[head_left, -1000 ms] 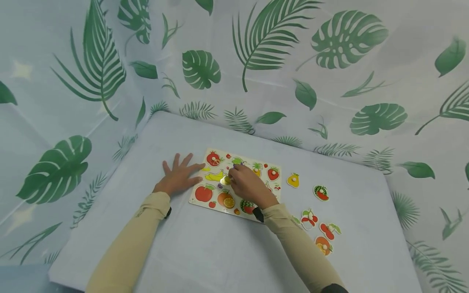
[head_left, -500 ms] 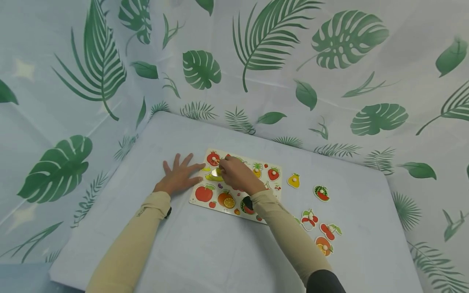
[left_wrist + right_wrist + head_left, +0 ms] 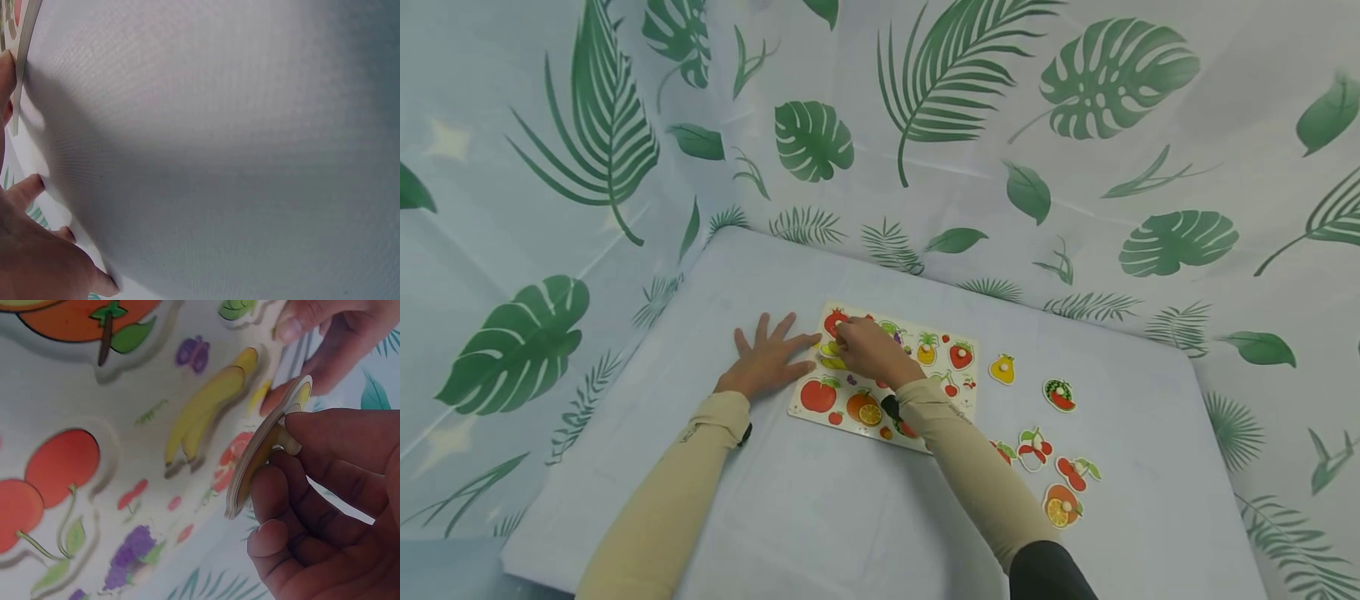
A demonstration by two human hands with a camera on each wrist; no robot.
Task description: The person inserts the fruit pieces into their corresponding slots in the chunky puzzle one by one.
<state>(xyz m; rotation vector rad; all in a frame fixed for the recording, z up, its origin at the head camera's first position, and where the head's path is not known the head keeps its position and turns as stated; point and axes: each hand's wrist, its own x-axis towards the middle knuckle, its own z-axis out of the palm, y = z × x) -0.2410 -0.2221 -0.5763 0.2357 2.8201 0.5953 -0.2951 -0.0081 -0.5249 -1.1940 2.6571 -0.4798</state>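
Note:
Between its thumb and fingertips, my right hand (image 3: 872,350) pinches a banana puzzle piece (image 3: 259,462) by its knob (image 3: 289,442). In the right wrist view the piece is tilted nearly edge-on, apart from the printed banana recess (image 3: 206,415) in the fruit puzzle board (image 3: 799,408). From the head camera, the hand covers the board's upper left part, by the pomegranate piece (image 3: 834,321). My left hand (image 3: 763,362) rests with spread fingers at the board's left edge, its thumb and index finger touching the rim.
Right of the board lie loose knobbed pieces: a pear (image 3: 1002,369), a watermelon (image 3: 1059,395), cherries (image 3: 1075,473), an orange (image 3: 1063,505) and others. Pineapple (image 3: 927,350) and strawberry (image 3: 960,356) pieces sit in the board. Leaf-printed sheets (image 3: 940,208) wall in the white table (image 3: 820,517).
My right hand has moved left across the board with the banana puzzle piece, from the middle to the upper left. The left hand has stayed in place.

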